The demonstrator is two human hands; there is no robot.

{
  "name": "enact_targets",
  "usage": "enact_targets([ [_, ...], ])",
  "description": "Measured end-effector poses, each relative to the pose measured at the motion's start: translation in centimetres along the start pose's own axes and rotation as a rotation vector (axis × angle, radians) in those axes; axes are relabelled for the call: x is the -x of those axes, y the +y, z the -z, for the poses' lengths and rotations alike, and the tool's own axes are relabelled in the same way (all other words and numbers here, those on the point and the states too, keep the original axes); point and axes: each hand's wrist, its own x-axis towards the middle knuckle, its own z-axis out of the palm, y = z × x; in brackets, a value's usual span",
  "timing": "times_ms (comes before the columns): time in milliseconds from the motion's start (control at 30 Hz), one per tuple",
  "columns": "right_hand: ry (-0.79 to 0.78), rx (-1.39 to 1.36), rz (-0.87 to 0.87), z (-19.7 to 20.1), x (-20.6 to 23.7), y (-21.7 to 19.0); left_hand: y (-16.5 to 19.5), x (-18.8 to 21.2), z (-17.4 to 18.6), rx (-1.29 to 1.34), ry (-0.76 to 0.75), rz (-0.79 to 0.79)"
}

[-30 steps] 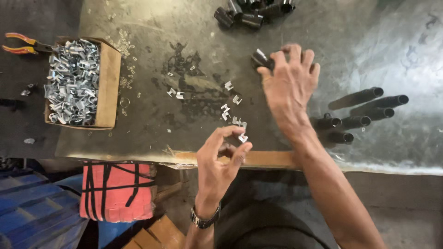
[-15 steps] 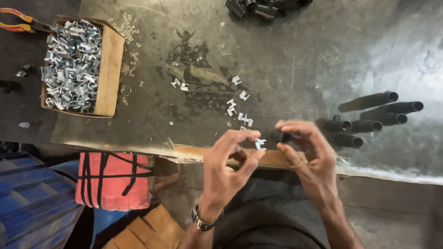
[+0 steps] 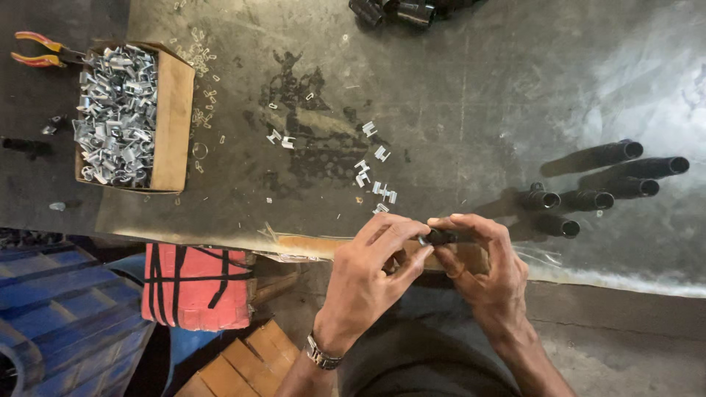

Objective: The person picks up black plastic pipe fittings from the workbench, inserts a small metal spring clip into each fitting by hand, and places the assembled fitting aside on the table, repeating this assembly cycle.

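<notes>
Head view: looks straight down on a workbench edge, with both hands at lower centre of the frame.
Metal bench top point(image 3: 456, 88): grey sheet, scuffed and stained, fills the upper two thirds; its right side is washed out by glare.
Blue crate point(image 3: 51, 309): lower left, cut off by the frame edge.
Red bundle point(image 3: 195, 287): below the bench edge, bound with black straps; contents cannot be made out.
Cardboard box point(image 3: 175, 117): upper left, filled with small silver metal clips point(image 3: 114, 110).
Black tubes point(image 3: 588, 198): right of centre, lying in a loose row, open ends facing right.
Second tube group point(image 3: 401, 11): top centre, cut off by the upper frame edge.
Left hand point(image 3: 368, 283): fingers curled closed, thumb and fingertips pinching toward the black tube piece point(image 3: 441, 237); whether a clip sits in the pinch is hidden.
Right hand point(image 3: 489, 268): closed around the black tube piece, held at the near bench edge, mostly covered by fingers.
Pliers point(image 3: 40, 53): red and yellow handles, upper left, jaws hidden behind the box.
Loose clips point(image 3: 379, 173): scattered on the bench just above the hands.
</notes>
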Motion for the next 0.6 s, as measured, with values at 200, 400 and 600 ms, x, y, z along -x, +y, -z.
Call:
enact_targets([
  [200,-0.005,-0.051,0.005,-0.2,0.0,0.8,0.2,-0.4,-0.2,-0.014,-0.058,0.091],
  [400,0.033,0.130,0.071,0.0,-0.1,0.8,0.9,-0.8,-0.3,-0.036,-0.052,0.001],
  [600,0.106,0.363,0.153,1.5,-1.4,0.4,0.3,-0.9,-0.1,-0.075,-0.024,0.146],
])
